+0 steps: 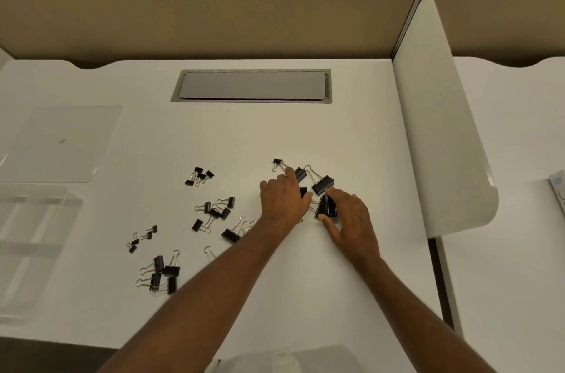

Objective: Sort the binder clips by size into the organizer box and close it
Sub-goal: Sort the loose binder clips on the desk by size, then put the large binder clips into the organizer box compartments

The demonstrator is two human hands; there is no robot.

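From the head camera, looking down at the white desk [351,128], I see both hands working the same knot of large binder clips right of centre. My left hand [282,197] lies palm-down, its fingers spread and fairly straight, the forefinger reaching up and to the right onto one large clip [301,174]; it presses rather than pinches, as far as I can judge. My right hand [348,216] comes in from the lower right, thumb and fingers curved around a bunched pair of clips [327,206], though the view is too dark there to say whether it truly grips them. Between the two hands, just beyond the fingertips, lies another large clip [322,184], its black body running up and to the right, wire handles pointing up-left; the right hand is the nearer one. Smaller clips sit in loose groups to the left: a tiny cluster [200,176], a medium cluster [217,209], and a big cluster [162,275] near the desk's front edge. The clear organizer box [33,213] stands at the far left edge with its lid [64,143] laid open behind it, well apart from both hands, so every clip gathered must travel leftward across the desk.
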